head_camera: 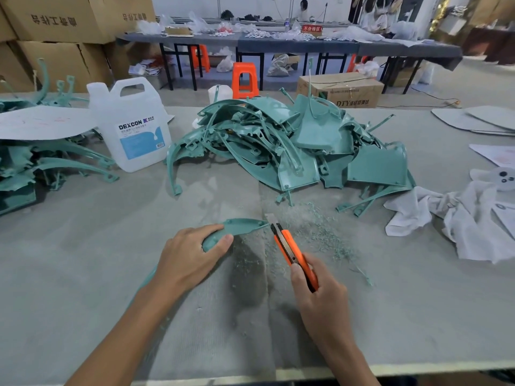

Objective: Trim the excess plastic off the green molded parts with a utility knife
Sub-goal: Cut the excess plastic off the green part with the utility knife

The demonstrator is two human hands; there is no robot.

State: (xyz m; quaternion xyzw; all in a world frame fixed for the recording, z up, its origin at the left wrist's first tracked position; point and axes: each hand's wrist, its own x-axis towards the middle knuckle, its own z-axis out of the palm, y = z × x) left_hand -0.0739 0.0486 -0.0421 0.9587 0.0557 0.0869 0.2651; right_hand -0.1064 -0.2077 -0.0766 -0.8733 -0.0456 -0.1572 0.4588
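Observation:
My left hand (189, 254) grips a curved green molded part (242, 226) and holds it down on the grey felt table (83, 274). The part's pointed tip sticks out to the right past my fingers; its other end runs back under my wrist. In my right hand (320, 296) is an orange utility knife (292, 253), fingers curled round the handle. Its blade (270, 219) is out and sits right at the part's tip. Green plastic shavings (320, 232) lie scattered just right of the knife.
A big heap of green molded parts (292, 146) lies at the table's middle back. More green parts (41, 168) lie at far left under a paper sheet. A white DEXCON jug (131, 126) stands left of the heap. White rags (459, 218) lie at right.

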